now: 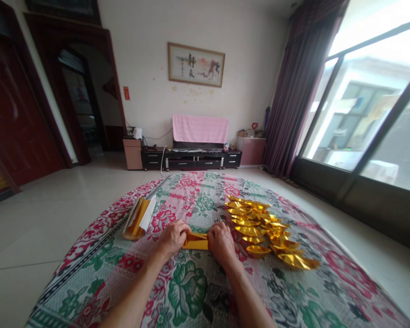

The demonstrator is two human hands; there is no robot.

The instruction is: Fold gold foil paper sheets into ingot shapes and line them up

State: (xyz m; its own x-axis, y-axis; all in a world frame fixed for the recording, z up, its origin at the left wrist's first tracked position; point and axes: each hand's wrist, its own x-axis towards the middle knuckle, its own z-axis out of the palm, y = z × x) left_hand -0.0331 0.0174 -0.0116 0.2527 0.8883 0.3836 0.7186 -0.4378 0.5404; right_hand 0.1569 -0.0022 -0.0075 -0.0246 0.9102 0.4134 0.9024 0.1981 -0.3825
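A folded strip of gold foil paper [197,243] lies crosswise in front of me, low over the flowered cloth. At its left end my left hand [174,237] has its fingers closed on the paper. My right hand [222,241] grips the opposite end, its fingers bent over the edge. Just right of that hand sit several folded gold paper ingots [253,231], laid out in rows. Off to the left is a curled stack of gold foil paper sheets [139,218] with pale undersides.
The round table [191,282] wears a cloth patterned with red and green flowers. Beyond it, a black TV cabinet [194,160] stands against the wall, with a pink cloth [201,129] draped above it. Large windows [369,114] and a dark curtain [300,86] are at right.
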